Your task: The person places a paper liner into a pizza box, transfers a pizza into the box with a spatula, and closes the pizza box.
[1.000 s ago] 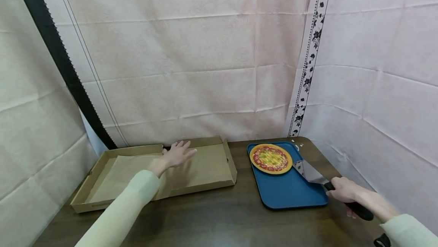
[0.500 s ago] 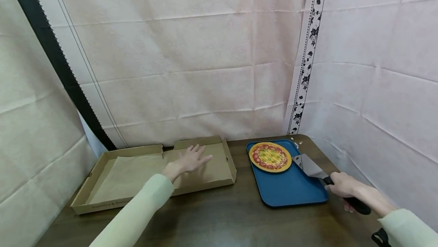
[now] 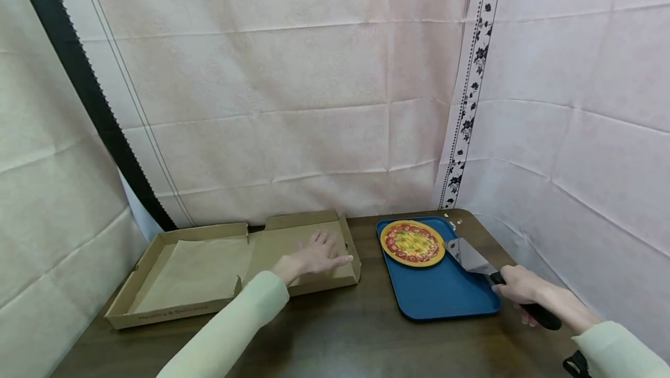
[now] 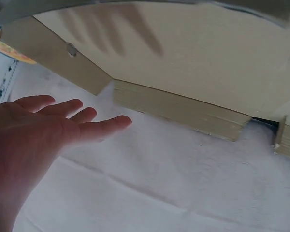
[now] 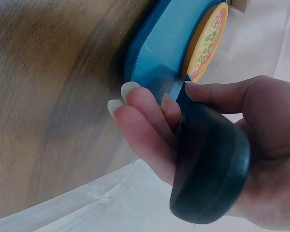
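My right hand [image 3: 520, 286] grips the black handle [image 5: 210, 164] of a spatula with a broad metal blade [image 3: 468, 256]. The blade's tip meets the right edge of a small round pizza [image 3: 412, 243], which lies toward the back of a blue tray [image 3: 445, 296]. Over the right half of an opened cardboard pizza box [image 3: 188, 309] hovers my left hand [image 3: 312, 257], fingers spread and holding nothing. In the left wrist view the same hand [image 4: 43, 125] is seen palm side, its shadow falling on the box panel.
Brown paper [image 3: 193, 270] lines the left half of the box. Box and tray stand on a dark wooden table [image 3: 345, 337], a strip of tabletop between them. Pale cloth [image 3: 314, 87] hangs behind and on both sides. Small white scraps [image 3: 456, 222] lie behind the tray.
My left hand has moved to the right across the box, from near its middle to over its right half. The right hand, spatula and pizza stay nearly where they were.
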A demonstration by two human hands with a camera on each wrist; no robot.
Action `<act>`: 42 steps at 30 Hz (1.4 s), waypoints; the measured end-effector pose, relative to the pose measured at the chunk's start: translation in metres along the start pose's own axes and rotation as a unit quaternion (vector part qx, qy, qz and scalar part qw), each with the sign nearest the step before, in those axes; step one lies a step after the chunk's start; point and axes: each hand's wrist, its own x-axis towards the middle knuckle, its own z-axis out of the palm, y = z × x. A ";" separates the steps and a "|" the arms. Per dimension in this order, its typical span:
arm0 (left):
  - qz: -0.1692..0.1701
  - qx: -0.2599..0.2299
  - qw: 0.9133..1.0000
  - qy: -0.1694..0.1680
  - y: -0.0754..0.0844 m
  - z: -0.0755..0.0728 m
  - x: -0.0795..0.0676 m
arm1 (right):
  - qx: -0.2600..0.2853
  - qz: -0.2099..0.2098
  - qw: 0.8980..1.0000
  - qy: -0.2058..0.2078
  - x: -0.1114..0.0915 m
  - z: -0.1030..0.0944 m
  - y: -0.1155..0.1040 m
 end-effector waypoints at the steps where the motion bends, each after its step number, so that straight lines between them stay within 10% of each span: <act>1: 0.003 0.004 1.000 0.000 0.002 0.002 0.001 | -0.001 -0.001 1.000 0.000 0.000 0.000 0.000; 42: 0.091 0.168 0.981 -0.014 0.099 0.054 0.012 | 0.001 -0.007 1.000 -0.002 0.003 0.000 -0.006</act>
